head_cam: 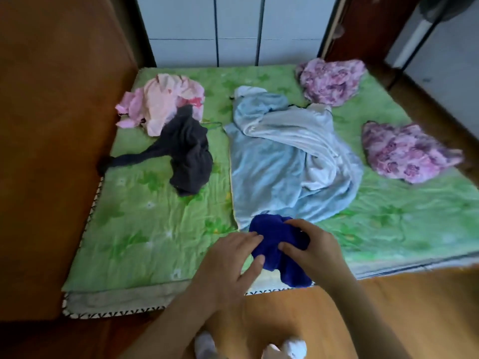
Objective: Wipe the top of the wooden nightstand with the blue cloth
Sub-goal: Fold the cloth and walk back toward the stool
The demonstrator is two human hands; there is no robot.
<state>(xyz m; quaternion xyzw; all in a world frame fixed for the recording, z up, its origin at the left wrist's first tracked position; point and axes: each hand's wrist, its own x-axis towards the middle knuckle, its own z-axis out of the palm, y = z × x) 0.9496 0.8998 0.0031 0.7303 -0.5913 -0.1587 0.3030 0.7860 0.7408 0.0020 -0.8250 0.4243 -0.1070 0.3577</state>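
Note:
A dark blue cloth [272, 244] hangs bunched over the near edge of a bed, in the lower middle of the head view. My right hand [313, 250] grips it from the right, thumb and fingers pinched into the fabric. My left hand [233, 263] touches its left side, fingers spread against the cloth. I cannot tell whether the left hand has a hold on it. No nightstand top shows in this view.
The bed has a green floral sheet [145, 229]. On it lie a light blue blanket [290, 161], a dark grey garment [189, 154], pink clothes [163, 102] and two purple floral bundles [331, 81] [407, 151]. A wooden board [51, 125] stands at left; wooden floor [388, 320] lies below.

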